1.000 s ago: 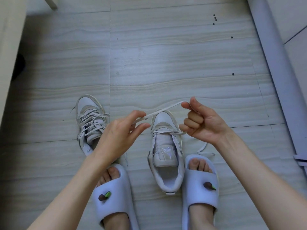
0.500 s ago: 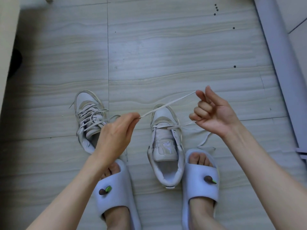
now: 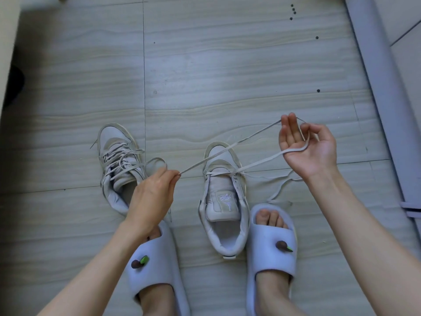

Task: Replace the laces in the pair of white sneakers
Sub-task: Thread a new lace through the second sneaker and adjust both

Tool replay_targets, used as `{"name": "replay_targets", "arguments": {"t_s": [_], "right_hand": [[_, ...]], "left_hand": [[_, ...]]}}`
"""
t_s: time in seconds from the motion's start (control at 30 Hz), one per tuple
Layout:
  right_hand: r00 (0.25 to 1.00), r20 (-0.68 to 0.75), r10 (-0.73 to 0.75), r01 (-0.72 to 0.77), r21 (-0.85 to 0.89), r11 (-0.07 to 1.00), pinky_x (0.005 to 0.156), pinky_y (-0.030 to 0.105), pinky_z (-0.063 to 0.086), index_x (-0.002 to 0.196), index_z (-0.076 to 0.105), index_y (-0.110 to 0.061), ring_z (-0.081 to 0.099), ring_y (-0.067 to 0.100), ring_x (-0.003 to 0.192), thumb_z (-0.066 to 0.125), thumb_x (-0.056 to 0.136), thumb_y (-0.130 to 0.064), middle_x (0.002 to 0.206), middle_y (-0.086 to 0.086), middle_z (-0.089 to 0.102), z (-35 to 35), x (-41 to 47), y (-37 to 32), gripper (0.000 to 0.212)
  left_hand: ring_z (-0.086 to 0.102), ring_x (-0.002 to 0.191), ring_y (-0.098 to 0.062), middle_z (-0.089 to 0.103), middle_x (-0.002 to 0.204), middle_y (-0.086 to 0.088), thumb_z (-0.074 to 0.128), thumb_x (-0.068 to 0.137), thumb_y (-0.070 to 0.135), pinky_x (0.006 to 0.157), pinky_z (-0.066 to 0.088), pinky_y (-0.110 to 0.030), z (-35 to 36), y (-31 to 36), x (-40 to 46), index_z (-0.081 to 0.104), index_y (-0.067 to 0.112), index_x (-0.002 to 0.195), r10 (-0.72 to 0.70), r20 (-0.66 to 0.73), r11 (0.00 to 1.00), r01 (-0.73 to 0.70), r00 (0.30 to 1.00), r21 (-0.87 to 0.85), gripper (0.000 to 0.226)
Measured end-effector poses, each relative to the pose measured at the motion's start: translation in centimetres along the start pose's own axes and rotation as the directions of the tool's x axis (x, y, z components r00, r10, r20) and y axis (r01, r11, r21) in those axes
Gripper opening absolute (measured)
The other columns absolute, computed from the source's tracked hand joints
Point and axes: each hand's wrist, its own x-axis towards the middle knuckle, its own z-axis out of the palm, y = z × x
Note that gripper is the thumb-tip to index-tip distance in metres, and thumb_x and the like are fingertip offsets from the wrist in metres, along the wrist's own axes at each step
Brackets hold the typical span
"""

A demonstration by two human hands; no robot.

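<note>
**Drawing the lace out of the near sneaker**

We are working left to right across the floor (image 3: 227,65). The far sneaker (image 3: 118,160) is lying at the left, its own laces in and tangled loose over the tongue. Just right of it, our left hand (image 3: 152,197) is pinching the lace (image 3: 227,148) between thumb and fingertips, the other fingers curled in. From that pinch the lace is running taut, up and right over the toe of the near sneaker (image 3: 224,201), which is standing between our slippers (image 3: 271,247).

Our right hand (image 3: 307,147) is turned palm up and half open, fingers loosely bent, with the lace looping over the fingers and a second strand dropping back to the lowest eyelets. More lace is trailing slack on the floor beside the right slipper.

We judge the step to be unlacing: only the bottom crossing is threaded. Next we need to pull the lace free of those last eyelets, then do the other sneaker.
</note>
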Motion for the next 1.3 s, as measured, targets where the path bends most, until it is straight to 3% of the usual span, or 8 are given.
{"name": "replay_targets", "arguments": {"t_s": [0.33, 0.47, 0.53, 0.63, 0.73, 0.83, 0.97, 1.3], "right_hand": [[1.0, -0.008, -0.026, 0.024, -0.133, 0.991, 0.082, 0.03, 0.054, 0.052, 0.046, -0.013, 0.068, 0.025, 0.091, 0.05, 0.064, -0.01, 0.081, 0.008, 0.069, 0.0, 0.8, 0.0, 0.013], [0.999, -0.032, -0.003, -0.013, -0.5, 0.866, 0.079, 0.032, 0.051, 0.061, 0.046, -0.014, 0.066, 0.019, 0.08, 0.04, 0.088, -0.011, 0.075, 0.003, 0.068, -0.1, 1.5, 1.8, 0.027], [0.987, -0.004, -0.159, 0.081, -0.847, 0.525, 0.08, 0.033, 0.044, 0.068, 0.056, -0.014, 0.062, 0.017, 0.083, 0.046, 0.091, -0.017, 0.08, 0.003, 0.067, 0.0, 1.6, 2.9, 0.025], [0.911, 0.193, -0.363, 0.079, -0.949, -0.306, 0.093, 0.038, 0.037, 0.109, 0.061, -0.012, 0.05, 0.024, 0.11, 0.053, 0.09, -0.032, 0.114, 0.008, 0.058, -0.8, 1.6, 3.8, 0.028], [0.819, 0.402, -0.409, 0.209, -0.873, -0.441, 0.094, 0.037, 0.033, 0.123, 0.054, -0.011, 0.045, 0.031, 0.115, 0.057, 0.087, -0.023, 0.119, 0.012, 0.051, -1.5, 0.2, 5.4, 0.037], [0.825, 0.554, -0.111, 0.447, -0.761, -0.47, 0.084, 0.027, 0.034, 0.096, 0.068, -0.009, 0.053, 0.03, 0.095, 0.06, 0.085, -0.012, 0.095, 0.013, 0.058, -2.2, -1.5, 8.3, 0.014], [0.874, 0.444, 0.196, 0.47, -0.673, -0.572, 0.088, 0.035, 0.039, 0.094, 0.066, -0.016, 0.05, 0.024, 0.101, 0.057, 0.087, -0.021, 0.096, 0.005, 0.057, -2.8, -2.2, 11.5, 0.012], [0.885, 0.437, 0.163, 0.445, -0.686, -0.576, 0.088, 0.035, 0.039, 0.099, 0.062, -0.02, 0.051, 0.02, 0.102, 0.06, 0.085, -0.028, 0.096, 0.0, 0.058, -2.6, -1.8, 12.7, 0.016]], "left_hand": [[0.061, 0.085, -0.028, 0.067, 0.086, -0.007, 0.052, 0.094, 0.023, 0.075, 0.047, -0.036, 1.2, -0.1, -0.3, 0.069, 0.011, 0.094, -0.178, 0.396, 0.984, 0.176, 0.901, 0.04, 0.021], [0.055, 0.047, -0.006, 0.062, 0.057, 0.001, 0.053, 0.094, 0.015, 0.05, 0.042, -0.016, 0.6, 1.3, 1.2, 0.066, 0.01, 0.086, -0.304, 0.53, 0.803, 0.512, 0.791, -0.304, 0.016], [0.051, 0.038, -0.004, 0.059, 0.051, 0.0, 0.051, 0.094, 0.007, 0.041, 0.04, -0.014, 0.2, 1.9, 2.0, 0.061, 0.006, 0.087, -0.416, 0.558, 0.464, 0.695, 0.718, -0.549, 0.012], [0.055, 0.042, -0.006, 0.06, 0.06, -0.007, 0.051, 0.093, 0.001, 0.045, 0.047, -0.013, -0.2, 2.4, 3.0, 0.057, 0.002, 0.089, -0.474, 0.581, 0.171, 0.716, 0.662, -0.676, 0.007], [0.057, 0.046, -0.009, 0.056, 0.071, -0.013, 0.051, 0.09, -0.009, 0.053, 0.053, -0.016, 0.3, 3.1, 3.3, 0.056, 0.001, 0.082, -0.499, 0.577, 0.092, 0.701, 0.647, -0.707, 0.014], [0.058, 0.053, -0.014, 0.055, 0.071, -0.013, 0.052, 0.087, -0.013, 0.059, 0.055, -0.018, 1.1, 3.7, 3.3, 0.055, 0.001, 0.078, -0.557, 0.55, 0.033, 0.679, 0.622, -0.733, 0.017], [0.057, 0.065, -0.019, 0.055, 0.073, -0.012, 0.055, 0.084, -0.013, 0.062, 0.056, -0.018, 2.5, 4.1, 3.4, 0.056, 0.006, 0.077, -0.629, 0.438, 0.092, 0.621, 0.642, -0.779, 0.021], [0.059, 0.067, -0.019, 0.057, 0.064, -0.001, 0.062, 0.076, -0.013, 0.074, 0.055, -0.032, 3.4, 5.1, 2.7, 0.057, 0.014, 0.066, -0.644, 0.272, 0.381, 0.607, 0.715, -0.697, 0.029]]}}
